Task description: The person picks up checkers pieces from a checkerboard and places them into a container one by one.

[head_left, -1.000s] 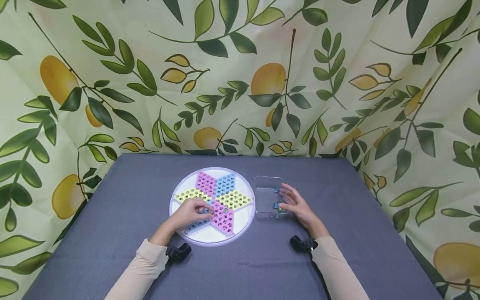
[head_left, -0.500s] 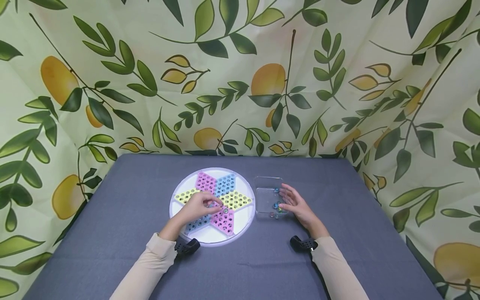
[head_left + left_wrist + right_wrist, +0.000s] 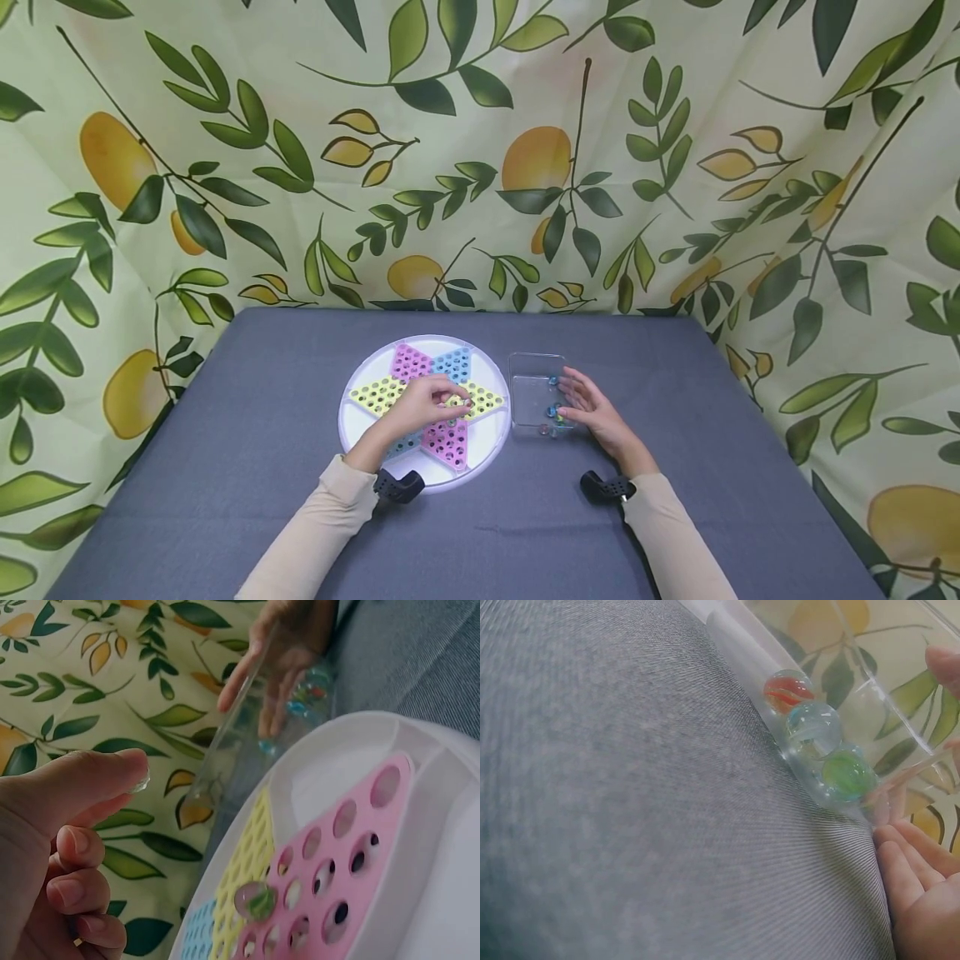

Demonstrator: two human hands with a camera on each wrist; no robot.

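My left hand [image 3: 422,406] is over the middle of a round white Chinese checkers board [image 3: 483,442]. It pinches a clear marble [image 3: 140,783] between thumb and index finger, the other fingers curled in. One marble with a green swirl [image 3: 256,901] sits in a hole of the pink star point [image 3: 358,825]. To the board's right, my right hand [image 3: 597,414] rests against the right side of a clear plastic box [image 3: 528,367], fingers loosely extended. Inside the box lie several marbles, among them a red-swirled marble [image 3: 788,691] and a green marble [image 3: 849,775].
A grey cloth [image 3: 517,533] covers the table. Black wrist cameras are strapped on both wrists, the left camera [image 3: 400,487] hanging near the board's front rim. Behind the table hangs a curtain [image 3: 450,225] printed with leaves and fruit.
My left hand has moved right and slightly away from me across the board, from the near-left blue point toward the right yellow one, still pinching the marble. My right hand stays at the box.
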